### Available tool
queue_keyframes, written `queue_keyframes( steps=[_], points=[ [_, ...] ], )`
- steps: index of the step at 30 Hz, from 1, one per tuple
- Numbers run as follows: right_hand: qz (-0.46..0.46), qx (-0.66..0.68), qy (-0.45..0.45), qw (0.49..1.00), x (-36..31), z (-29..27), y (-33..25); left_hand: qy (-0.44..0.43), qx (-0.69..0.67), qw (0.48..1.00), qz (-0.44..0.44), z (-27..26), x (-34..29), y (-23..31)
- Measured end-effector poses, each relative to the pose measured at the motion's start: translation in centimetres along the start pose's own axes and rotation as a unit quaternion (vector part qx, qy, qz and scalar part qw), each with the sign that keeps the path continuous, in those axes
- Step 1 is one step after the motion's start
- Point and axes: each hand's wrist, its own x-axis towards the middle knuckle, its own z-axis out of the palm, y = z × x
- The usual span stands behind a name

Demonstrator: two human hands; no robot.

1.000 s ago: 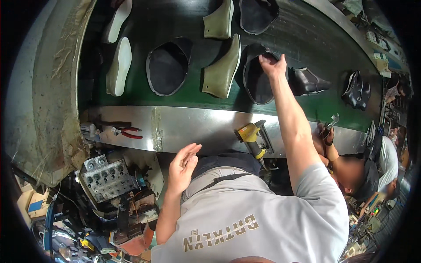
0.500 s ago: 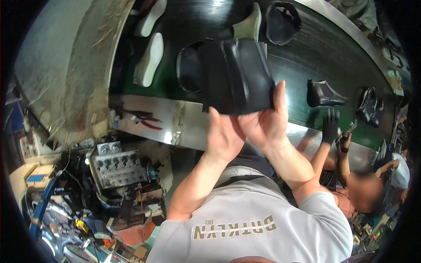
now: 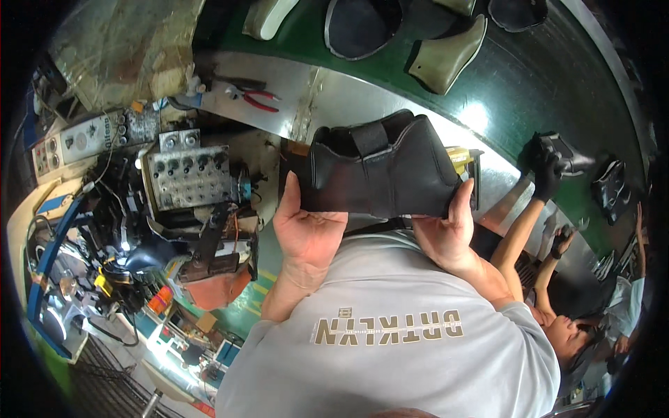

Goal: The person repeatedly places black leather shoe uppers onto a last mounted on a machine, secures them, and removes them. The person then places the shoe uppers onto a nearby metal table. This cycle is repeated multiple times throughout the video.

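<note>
In front of my chest I hold a black leather boot upper [image 3: 418, 171] with both hands. Its scalloped top opening faces up and away, and a dark strap-like panel crosses its middle. My left hand [image 3: 310, 237] grips the lower left end, thumb up along the side. At the lower right end, my right hand [image 3: 446, 237] has its thumb on the outer side; the fingers of both hands are partly hidden beneath the leather. Beyond lie a grey-green shoe last [image 3: 446, 59] and another black upper [image 3: 362, 28] on the dark green bench.
Red-handled pliers [image 3: 259, 99] lie on the metal bench edge [image 3: 279, 73]. To the left stands a machine with a knobbed control block [image 3: 191, 177]. At right, a co-worker's gloved hand [image 3: 547, 167] touches a black boot [image 3: 568, 153]. A yellow object [image 3: 460, 157] sits behind the upper.
The boot upper has come closer to my body and turned, so its top opening now shows. My hands have moved farther apart. The view has shifted, and the co-worker's hand has reached the boot.
</note>
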Motion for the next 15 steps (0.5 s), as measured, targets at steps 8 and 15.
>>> queue_keyframes(
  steps=[8,15],
  points=[
    [0.181,0.138,0.072,0.971,0.6,3.2,-1.2,0.077,0.002,0.997,0.014,-0.6,-0.8,0.2],
    [0.283,0.313,0.051,0.905,3.1,3.3,0.3,-0.092,0.191,0.975,0.068,0.2,2.0,-2.0]
  ],
)
